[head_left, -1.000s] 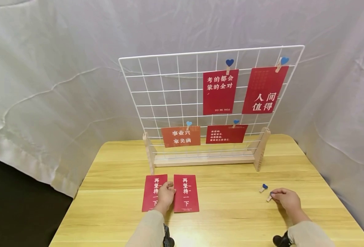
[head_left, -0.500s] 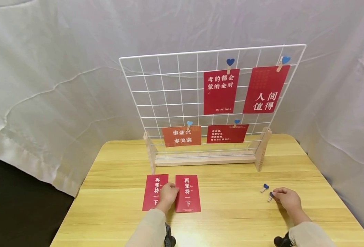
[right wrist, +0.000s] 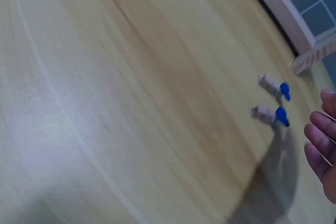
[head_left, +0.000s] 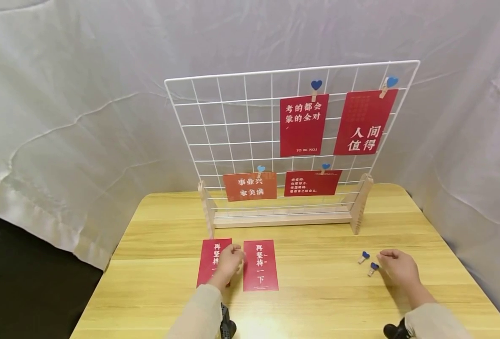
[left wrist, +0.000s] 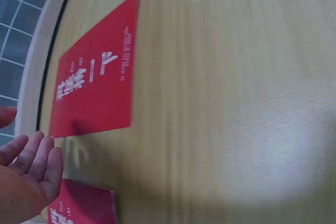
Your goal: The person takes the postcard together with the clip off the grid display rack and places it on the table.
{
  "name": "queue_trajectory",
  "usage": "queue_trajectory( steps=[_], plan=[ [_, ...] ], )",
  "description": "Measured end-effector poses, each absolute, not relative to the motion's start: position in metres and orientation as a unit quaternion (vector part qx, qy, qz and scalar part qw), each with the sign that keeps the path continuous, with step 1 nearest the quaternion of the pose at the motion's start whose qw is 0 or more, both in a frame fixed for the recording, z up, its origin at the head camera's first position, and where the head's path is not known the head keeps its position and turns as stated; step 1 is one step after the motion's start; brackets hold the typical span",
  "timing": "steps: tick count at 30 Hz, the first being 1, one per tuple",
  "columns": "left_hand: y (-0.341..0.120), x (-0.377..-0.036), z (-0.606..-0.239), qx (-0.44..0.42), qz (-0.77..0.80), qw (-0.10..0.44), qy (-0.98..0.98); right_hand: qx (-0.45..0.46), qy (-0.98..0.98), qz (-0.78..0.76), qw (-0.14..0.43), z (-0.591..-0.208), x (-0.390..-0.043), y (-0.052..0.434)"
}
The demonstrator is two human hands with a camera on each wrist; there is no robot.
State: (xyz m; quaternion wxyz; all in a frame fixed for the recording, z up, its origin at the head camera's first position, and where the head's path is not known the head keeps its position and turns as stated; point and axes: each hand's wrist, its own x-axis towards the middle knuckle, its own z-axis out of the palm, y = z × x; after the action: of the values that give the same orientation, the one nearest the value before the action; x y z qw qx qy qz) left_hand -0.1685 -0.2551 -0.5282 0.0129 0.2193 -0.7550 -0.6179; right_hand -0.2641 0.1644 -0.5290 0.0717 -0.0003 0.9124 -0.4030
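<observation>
Two red cards with white characters lie on the table, the left card (head_left: 207, 268) partly hidden by my left hand and the right card (head_left: 260, 273) in full view. My left hand (head_left: 229, 261) hovers between them, its fingers loosely bent and holding nothing; the left wrist view shows the fingers (left wrist: 39, 161) apart from both cards. Two small wooden clothespins with dark blue hearts lie to the right, a farther clothespin (head_left: 364, 257) and a nearer clothespin (head_left: 373, 269). Just right of them, my right hand (head_left: 400, 268) is raised off the table, with relaxed fingers (right wrist: 319, 135) touching neither.
Behind the cards a white wire grid (head_left: 229, 127) stands on a wooden base (head_left: 279, 219). Clothespins with blue hearts hold a tall red card (head_left: 304, 134), another tall red card (head_left: 356, 115), an orange card (head_left: 250, 193) and a wide red card (head_left: 330, 186) on it.
My right hand has let go of the nearer clothespin and lifted away to the right. My left hand has come up off the right card, which sits slightly farther right.
</observation>
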Motion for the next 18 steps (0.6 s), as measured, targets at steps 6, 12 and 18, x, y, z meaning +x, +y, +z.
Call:
queue_trajectory(
  steps=[6, 12, 18],
  plan=[
    [-0.256, -0.173, -0.508, 0.201, -0.603, 0.058, -0.77, -0.032, 0.919, -0.393, 0.025, -0.584, -0.309, 0.183],
    [-0.257, -0.179, -0.487, 0.178, -0.626, 0.083, -0.755, -0.057, 0.9, -0.431, 0.04, -0.518, -0.293, 0.147],
    [-0.256, -0.186, -0.465, 0.134, -0.67, 0.073, -0.726, -0.084, 0.86, -0.5, 0.054, -0.478, -0.295, 0.124]
  ],
)
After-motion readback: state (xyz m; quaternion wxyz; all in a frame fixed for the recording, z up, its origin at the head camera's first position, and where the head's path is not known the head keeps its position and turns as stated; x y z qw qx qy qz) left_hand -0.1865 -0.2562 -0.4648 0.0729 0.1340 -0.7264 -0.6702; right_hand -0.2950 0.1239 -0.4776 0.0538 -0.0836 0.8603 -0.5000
